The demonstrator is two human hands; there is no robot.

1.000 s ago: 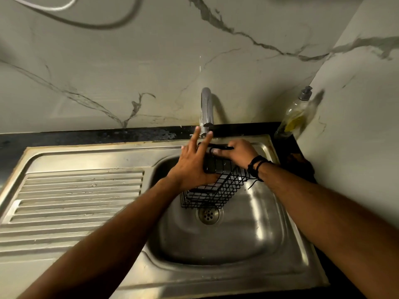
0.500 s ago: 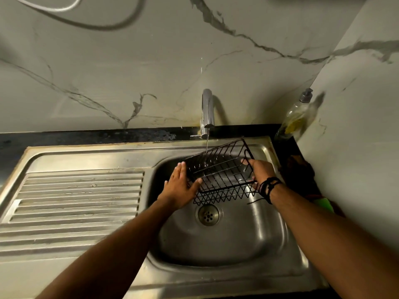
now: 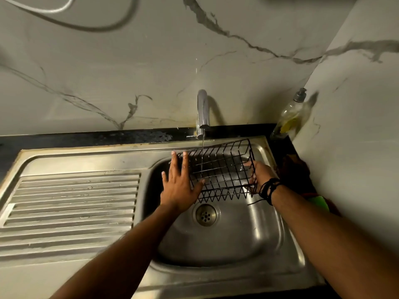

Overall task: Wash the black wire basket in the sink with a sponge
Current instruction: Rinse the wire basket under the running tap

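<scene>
Head view. Black wire basket (image 3: 220,171) held tilted over the sink (image 3: 237,244) bowl, above and just behind the drain (image 3: 205,215), open side facing up toward the camera. Thin stream of water (image 3: 202,147) falling from the tap (image 3: 203,111) straight onto the basket's rear part. Left hand (image 3: 180,186) flat against the basket's left end, fingers straight and spread, thumb hooked over the near wire edge. Right hand (image 3: 260,174) at the basket's right end, fingers curled round the wires, dark cords at the wrist. Ribbed draining board (image 3: 71,203) left of the basket. Clear soap bottle (image 3: 290,117) with a grey pump behind and to the right of the basket, in the wall corner. Something green (image 3: 319,202) just right of the right wrist, too hidden to tell whether a sponge.
</scene>
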